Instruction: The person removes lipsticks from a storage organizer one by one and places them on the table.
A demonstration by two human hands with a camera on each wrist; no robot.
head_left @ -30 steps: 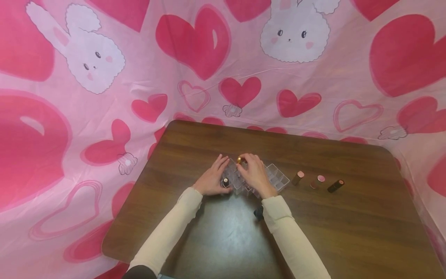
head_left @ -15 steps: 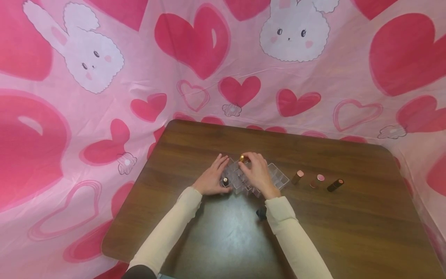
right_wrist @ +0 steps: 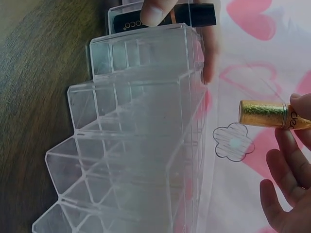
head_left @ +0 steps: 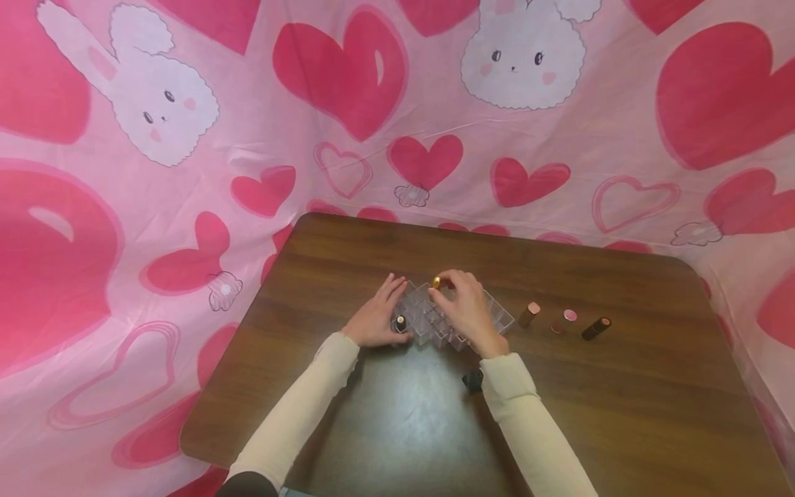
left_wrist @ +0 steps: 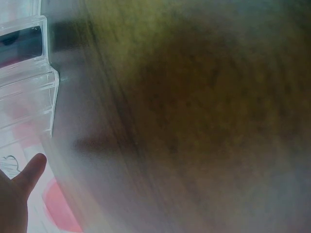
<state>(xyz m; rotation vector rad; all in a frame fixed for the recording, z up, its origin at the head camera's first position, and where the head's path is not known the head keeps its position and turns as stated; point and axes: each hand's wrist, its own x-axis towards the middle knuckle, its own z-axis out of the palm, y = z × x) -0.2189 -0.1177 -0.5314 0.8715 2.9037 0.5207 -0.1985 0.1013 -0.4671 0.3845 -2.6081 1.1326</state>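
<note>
The cloth (head_left: 453,103) is printed in pink with red hearts (head_left: 340,72) and white rabbits (head_left: 522,79), the table (head_left: 633,407) is grained in brown, the sleeves (head_left: 540,428) are coloured cream, the held tube (right_wrist: 265,114) is covered in speckled gold with black letters (right_wrist: 293,119), and another tube (right_wrist: 198,15) is cased in black

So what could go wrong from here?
The gold lipstick, pinched in the right hand near the clear holder, might slip and drop.
A pink-topped lipstick stands loose just right of the holder, so the right sleeve could knock it over if that arm swings outward.
</note>
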